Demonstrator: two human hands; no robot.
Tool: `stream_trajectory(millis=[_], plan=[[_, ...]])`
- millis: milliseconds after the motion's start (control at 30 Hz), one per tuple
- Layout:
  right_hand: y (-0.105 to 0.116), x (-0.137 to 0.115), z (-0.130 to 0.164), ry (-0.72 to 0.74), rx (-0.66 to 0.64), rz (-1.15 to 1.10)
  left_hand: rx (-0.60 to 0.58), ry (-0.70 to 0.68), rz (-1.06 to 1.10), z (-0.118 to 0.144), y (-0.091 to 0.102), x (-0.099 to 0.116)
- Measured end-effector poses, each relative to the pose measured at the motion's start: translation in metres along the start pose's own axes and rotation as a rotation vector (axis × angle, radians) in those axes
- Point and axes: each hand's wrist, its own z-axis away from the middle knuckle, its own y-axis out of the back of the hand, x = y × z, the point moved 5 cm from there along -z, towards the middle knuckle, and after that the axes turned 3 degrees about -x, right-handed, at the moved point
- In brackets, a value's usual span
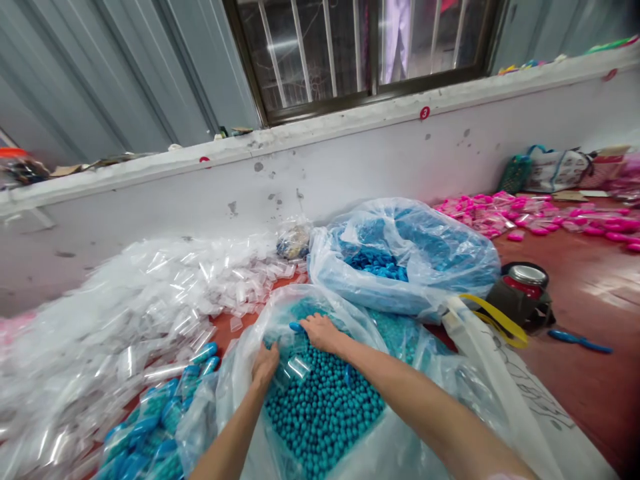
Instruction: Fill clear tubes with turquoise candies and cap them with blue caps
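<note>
Both my hands are inside a clear plastic bag full of round teal beads (325,400). My left hand (265,363) is at the bag's left side, its fingers closed, with a bit of blue showing at the fingertips. My right hand (323,332) is bent over the beads near the back, and a small blue cap (296,327) shows at its fingertips. Between the hands is a clear plastic container (297,367); whether the left hand touches it I cannot tell. Another blue piece (348,375) lies on the beads under my right forearm.
Clear plastic containers (150,287) are heaped at left. Bead-filled containers with blue ends (155,427) lie near my left arm. Behind stands a bag of blue pieces (377,263). At right are pink pieces (515,213), a jar with a metal lid (526,277) and a white bag (530,393).
</note>
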Motion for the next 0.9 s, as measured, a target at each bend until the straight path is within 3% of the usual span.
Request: stream_trajectory(millis=[100,267,367,433,533,600,733,800,900], plan=[[-0.007,0.002,0.016,0.072,-0.037,0.009,-0.02,0.014,0.058,0.013,-0.011,0.011],[-0.002,0.013,0.043,0.136,-0.095,0.088,-0.151,-0.176,0.223,0.042,-0.022,0.033],[0.006,0.024,0.052,0.019,-0.084,0.134,-0.114,-0.239,0.273,0.055,-0.01,0.034],[0.015,0.025,0.06,-0.073,-0.026,0.177,-0.04,-0.231,0.189,0.067,0.005,0.031],[0.028,0.009,0.08,-0.127,0.042,0.22,-0.002,-0.247,-0.022,0.094,0.024,0.029],[0.028,-0.007,0.098,-0.122,-0.002,0.198,-0.043,-0.284,-0.13,0.116,0.027,0.029],[0.012,-0.021,0.127,-0.116,-0.082,0.115,-0.223,-0.571,-0.345,0.154,0.0,0.037],[0.003,-0.01,0.131,-0.172,-0.089,0.029,-0.297,-0.702,-0.438,0.164,-0.024,0.038],[0.001,0.02,0.124,-0.261,-0.055,-0.1,-0.333,-0.754,-0.518,0.166,-0.051,0.037]])
